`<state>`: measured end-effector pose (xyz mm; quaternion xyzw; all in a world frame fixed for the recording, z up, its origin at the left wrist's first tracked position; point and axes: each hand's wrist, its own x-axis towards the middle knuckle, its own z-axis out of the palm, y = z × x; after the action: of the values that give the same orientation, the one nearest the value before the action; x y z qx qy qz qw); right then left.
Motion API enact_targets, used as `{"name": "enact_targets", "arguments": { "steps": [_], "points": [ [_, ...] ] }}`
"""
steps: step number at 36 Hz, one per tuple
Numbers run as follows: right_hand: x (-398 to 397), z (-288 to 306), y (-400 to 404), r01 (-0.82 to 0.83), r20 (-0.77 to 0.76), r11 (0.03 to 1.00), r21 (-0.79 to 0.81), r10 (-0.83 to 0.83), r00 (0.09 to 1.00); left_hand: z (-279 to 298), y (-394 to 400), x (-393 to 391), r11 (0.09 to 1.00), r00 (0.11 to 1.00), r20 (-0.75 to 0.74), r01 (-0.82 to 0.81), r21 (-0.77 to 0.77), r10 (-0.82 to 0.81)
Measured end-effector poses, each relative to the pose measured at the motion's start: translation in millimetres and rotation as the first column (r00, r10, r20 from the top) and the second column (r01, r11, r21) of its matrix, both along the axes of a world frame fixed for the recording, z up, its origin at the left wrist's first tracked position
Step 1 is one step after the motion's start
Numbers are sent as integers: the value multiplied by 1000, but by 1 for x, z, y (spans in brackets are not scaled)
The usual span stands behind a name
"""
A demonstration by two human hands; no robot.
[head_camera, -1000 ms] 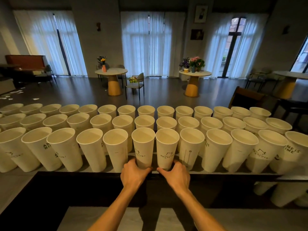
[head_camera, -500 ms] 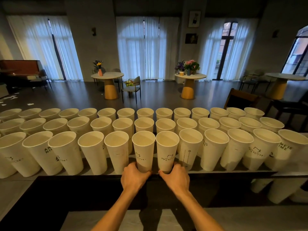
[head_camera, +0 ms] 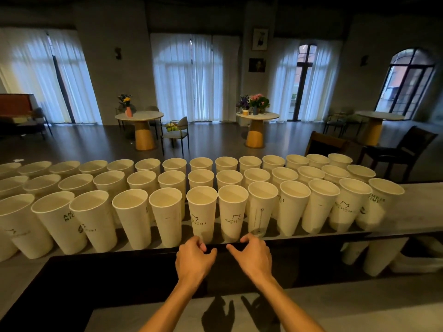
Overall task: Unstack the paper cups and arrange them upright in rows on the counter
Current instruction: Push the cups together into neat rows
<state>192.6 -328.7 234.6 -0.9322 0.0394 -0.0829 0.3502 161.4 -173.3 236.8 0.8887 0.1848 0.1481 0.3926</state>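
Paper cups (head_camera: 201, 218), tall, tapered, smooth-walled, round-rimmed.

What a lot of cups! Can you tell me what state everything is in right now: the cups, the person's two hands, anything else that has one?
Paper cups: upright, mouths open, in three rows on the counter.
Two middle front cups: upright, side by side, no hand holding them.
Left hand: fingers loosely curled, holding nothing, just short of the cups.
Right hand: the same, holding nothing.
Counter: bare at its right end.

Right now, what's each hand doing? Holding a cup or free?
Left hand: open, fingers loosely curled, holding nothing, just short of the front-row cups.
Right hand: open, also holding nothing.
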Motion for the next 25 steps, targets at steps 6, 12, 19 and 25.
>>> {"name": "enact_targets", "arguments": {
  "steps": [6,12,19,25],
  "points": [
    [-14,37,-11,-64,118,998,-11,65,991,48,2,-7,980,967,160,195,32,-197],
    [-6,89,-14,-133,327,988,81,100,940,111,-5,1,968,890,384,247,52,-248],
    [40,148,-8,-203,405,976,76,156,901,167,18,42,961,884,393,181,209,-252],
    [112,173,-9,-191,342,974,-119,221,913,184,47,85,891,935,193,200,407,-298]
  ]
}}
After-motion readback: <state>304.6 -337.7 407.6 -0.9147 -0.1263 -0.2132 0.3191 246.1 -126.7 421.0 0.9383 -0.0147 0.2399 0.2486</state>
